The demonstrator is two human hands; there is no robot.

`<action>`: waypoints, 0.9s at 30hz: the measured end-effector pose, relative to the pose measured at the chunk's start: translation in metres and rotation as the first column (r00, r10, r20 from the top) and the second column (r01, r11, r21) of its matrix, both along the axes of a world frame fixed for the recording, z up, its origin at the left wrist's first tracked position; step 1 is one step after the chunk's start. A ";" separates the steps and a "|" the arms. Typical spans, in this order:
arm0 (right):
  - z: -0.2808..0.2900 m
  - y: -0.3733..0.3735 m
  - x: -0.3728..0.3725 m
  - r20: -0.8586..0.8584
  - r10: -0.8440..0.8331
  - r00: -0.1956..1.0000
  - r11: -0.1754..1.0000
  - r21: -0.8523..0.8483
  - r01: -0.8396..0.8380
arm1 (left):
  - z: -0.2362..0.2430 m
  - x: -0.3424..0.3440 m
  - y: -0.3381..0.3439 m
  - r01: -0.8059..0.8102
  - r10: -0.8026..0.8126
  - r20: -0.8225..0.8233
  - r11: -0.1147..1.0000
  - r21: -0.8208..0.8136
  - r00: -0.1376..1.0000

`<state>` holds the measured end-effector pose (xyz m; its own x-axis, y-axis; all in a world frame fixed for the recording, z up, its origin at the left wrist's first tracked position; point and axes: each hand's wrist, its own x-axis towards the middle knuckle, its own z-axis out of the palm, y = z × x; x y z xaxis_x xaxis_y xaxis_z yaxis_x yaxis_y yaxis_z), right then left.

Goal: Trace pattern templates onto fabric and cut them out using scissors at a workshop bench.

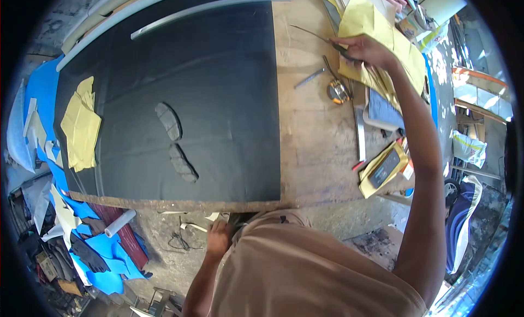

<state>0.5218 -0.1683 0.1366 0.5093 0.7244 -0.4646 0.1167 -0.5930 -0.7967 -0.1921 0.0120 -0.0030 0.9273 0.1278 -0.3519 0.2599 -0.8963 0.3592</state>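
Currently in hand: one long thin-bladed tool, dark handle

Item one: long thin-bladed tool [339, 48], held by the right hand [367, 50], fingers wrapped about its handle, above the table's far right side, blade pointing left over bare wood. Best handled, I judge, with the tip clear of the yellow sheets [371, 22] under the hand, and lifted free before the arm swings back.

Item two: left hand [219, 239], low at the table's near edge beside the shirt; whether it grasps anything, cannot tell.

Surroundings: black sheet [234, 98] over most of the table, bearing two dark curved pieces [168, 121], a yellow stack [82, 126] and a long pale strip [210, 10].

Likely obstacles: tape measure [337, 91] and blue stick [309, 78], near the blade; metal straightedge [360, 134] and dark handheld device [385, 168], nearer the body.
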 end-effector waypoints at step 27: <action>-0.123 0.144 0.274 -0.713 0.150 0.684 0.972 -0.020 -0.234 | -0.052 0.549 0.090 -0.206 0.186 0.261 0.977 0.048 0.947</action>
<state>0.7960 -0.0243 0.0137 -0.1419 0.6966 -0.7032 -0.3313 -0.7029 -0.6294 0.3570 0.1020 -0.0551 0.9386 0.3328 -0.0914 0.3422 -0.8634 0.3708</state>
